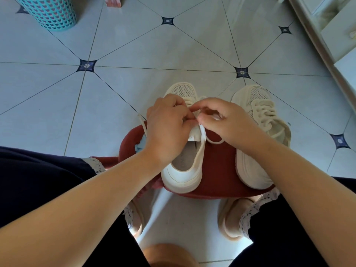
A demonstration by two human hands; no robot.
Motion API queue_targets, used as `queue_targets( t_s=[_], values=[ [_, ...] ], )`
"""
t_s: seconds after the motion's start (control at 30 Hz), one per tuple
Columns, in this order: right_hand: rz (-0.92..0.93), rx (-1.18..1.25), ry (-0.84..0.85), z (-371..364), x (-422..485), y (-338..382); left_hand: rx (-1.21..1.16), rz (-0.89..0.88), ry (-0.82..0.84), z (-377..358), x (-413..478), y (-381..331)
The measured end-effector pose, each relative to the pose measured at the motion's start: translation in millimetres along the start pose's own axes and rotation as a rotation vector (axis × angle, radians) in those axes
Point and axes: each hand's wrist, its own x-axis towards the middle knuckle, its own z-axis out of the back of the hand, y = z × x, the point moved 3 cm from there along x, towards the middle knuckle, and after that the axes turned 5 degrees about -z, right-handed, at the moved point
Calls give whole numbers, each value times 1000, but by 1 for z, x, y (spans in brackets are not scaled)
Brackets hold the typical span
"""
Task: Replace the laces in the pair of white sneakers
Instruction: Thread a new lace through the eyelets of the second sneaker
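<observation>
Dark trousers [38, 180] with lace-trimmed hems frame the bottom of the view, and tan slippers [229, 218] rest on the floor between them. Just beyond the knees sits a red cushioned stool [217, 166] carrying both white sneakers. The near sneaker [183, 176] stands heel toward the camera with its opening showing. Over its tongue the left hand [167, 128] has a closed grip, fingers curled onto the lace [214, 142]. The right hand [227, 122] pinches the same lace between thumb and forefinger, the two hands almost touching. Loose lace trails out on either side.

The second sneaker [264, 112] lies just right of the first, fully laced, toe pointing away. Beyond spreads the floor [154, 51], pale grey tiles with thin dark joints and small dark diamond insets. A teal perforated basket [50, 12] stands far left, and a white cabinet [342, 26] edges the far right.
</observation>
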Motion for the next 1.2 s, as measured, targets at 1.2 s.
queue_targets(
  t_s=[1.2],
  values=[
    [21, -55, -115, 4, -1, -10, -394, 114, 196, 45, 25, -2]
  ],
)
